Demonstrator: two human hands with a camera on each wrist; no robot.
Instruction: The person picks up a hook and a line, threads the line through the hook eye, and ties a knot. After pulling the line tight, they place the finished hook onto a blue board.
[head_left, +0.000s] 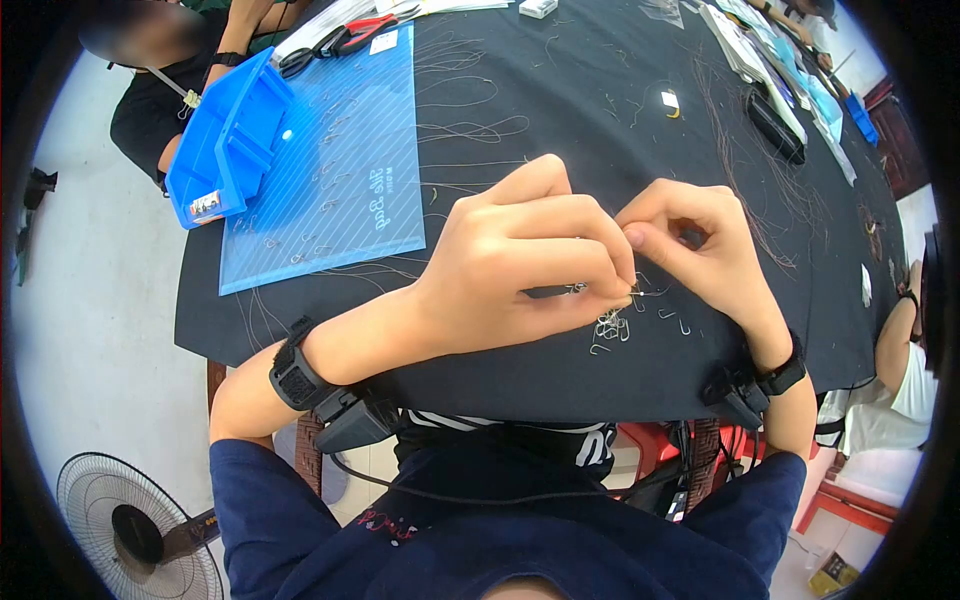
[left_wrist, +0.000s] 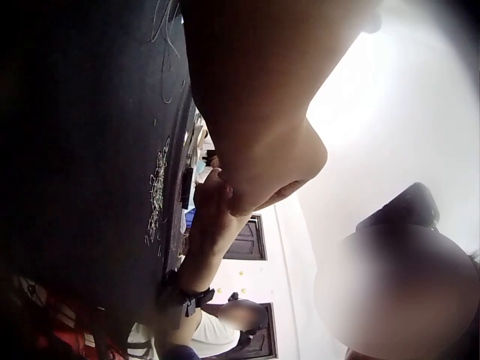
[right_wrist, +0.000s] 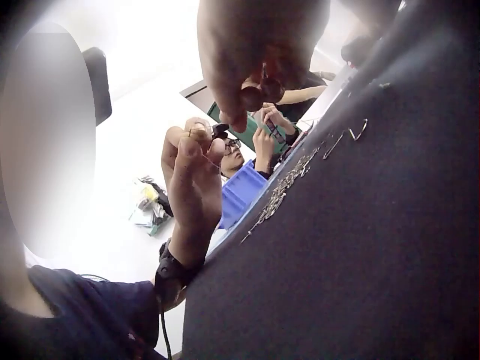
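Above the black table, the left hand pinches a tiny shiny piece with thin line at its thumb and fingertips. Close on its right, the right hand has thumb and index finger pressed together, seemingly on the fine line, which is too thin to follow there. A pile of small metal hooks lies below the left fingertips, with a few loose ones beside it. The right wrist view shows the left hand raised beyond the hook pile, and the right hand nearer the camera.
A clear blue file bag bearing hooks and lines lies at the left, with a blue bin at its edge. Red-handled pliers are behind it. More thin lines and a black case lie at the right. Other people sit around the table.
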